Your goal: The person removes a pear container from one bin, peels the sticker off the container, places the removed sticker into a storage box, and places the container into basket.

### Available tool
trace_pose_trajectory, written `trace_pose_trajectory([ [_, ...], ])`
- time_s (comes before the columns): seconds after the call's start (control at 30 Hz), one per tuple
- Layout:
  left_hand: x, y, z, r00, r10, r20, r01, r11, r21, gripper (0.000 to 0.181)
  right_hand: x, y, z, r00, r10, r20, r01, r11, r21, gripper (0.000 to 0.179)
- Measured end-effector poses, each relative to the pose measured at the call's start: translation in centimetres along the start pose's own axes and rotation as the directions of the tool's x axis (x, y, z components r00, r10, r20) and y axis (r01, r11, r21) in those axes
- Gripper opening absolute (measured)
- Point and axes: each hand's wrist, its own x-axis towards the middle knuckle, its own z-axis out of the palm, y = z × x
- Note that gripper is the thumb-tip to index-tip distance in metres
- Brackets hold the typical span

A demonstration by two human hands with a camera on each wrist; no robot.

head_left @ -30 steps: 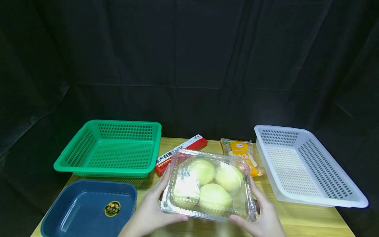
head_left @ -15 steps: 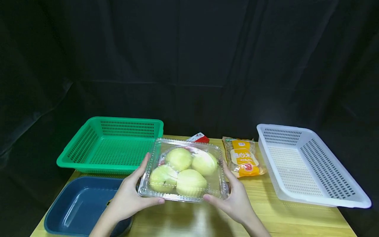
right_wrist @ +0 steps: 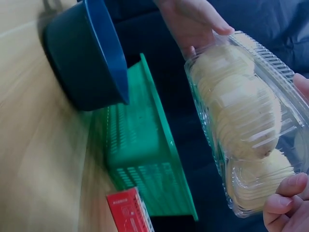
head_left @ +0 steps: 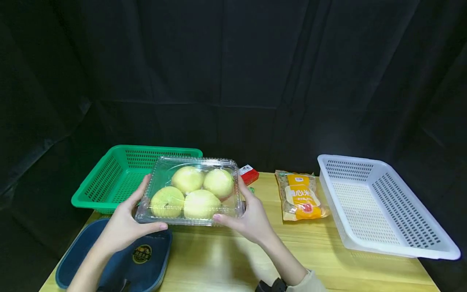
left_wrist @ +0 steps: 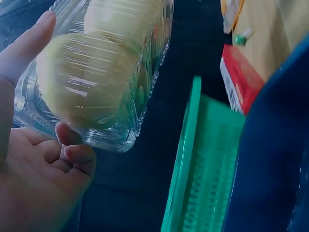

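A clear plastic clamshell box (head_left: 230,198) with several round pale yellow-green fruits (head_left: 202,204) inside is held off the table. My left hand (head_left: 124,228) grips its left side, thumb along the near edge and fingers round the side. On the opposite side my right hand (head_left: 251,219) holds it in the same way. Behind and partly under the box in the head view is a green basket (head_left: 106,174). The left wrist view shows the fingers curled under the box's end. The right wrist view shows the box (right_wrist: 246,121) tilted, apart from the green basket (right_wrist: 145,145).
A blue basin (head_left: 153,259) stands at the front left, partly behind my left arm. A red pasta box (head_left: 249,175) is mostly hidden behind the clamshell. A yellow-labelled bag of grain (head_left: 300,196) lies at the back, left of a white basket (head_left: 379,239).
Both hands have carried the clamshell box left and away from me, from above the table's middle to over the green basket's right part. The pasta box is more covered than at first.
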Motion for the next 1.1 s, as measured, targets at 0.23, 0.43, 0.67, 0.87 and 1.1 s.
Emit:
trace_pose_trajectory([
  [0.23, 0.4, -1.7, -1.6, 1.000, -0.020, -0.012, 0.020, 1.000, 0.005, 0.119, 2.2, 0.3, 1.7, 0.999, 0.014, 0.034, -0.014, 1.000, -0.012, 0.122],
  [0.43, 1.2, -3.4, -2.9, 0.998, -0.056, -0.017, 0.056, 0.998, 0.036, 0.118, 4.1, 1.0, 3.5, 0.997, 0.042, 0.063, -0.040, 0.998, -0.041, 0.120],
  [0.67, 2.7, -5.5, -5.1, 0.996, -0.085, 0.008, 0.085, 0.996, 0.041, 0.118, 6.7, 1.5, 5.9, 0.992, 0.084, 0.093, -0.080, 0.996, -0.042, 0.119],
  [0.87, 3.5, -6.9, -6.9, 0.997, -0.078, 0.029, 0.076, 0.995, 0.065, 0.117, 8.1, 1.6, 7.8, 0.987, 0.111, 0.113, -0.107, 0.993, -0.043, 0.120],
  [1.1, 4.1, -8.4, -9.1, 0.995, -0.079, 0.061, 0.069, 0.985, 0.156, 0.114, 9.2, 1.5, 10.2, 0.975, 0.167, 0.148, -0.176, 0.983, 0.047, 0.123],
])
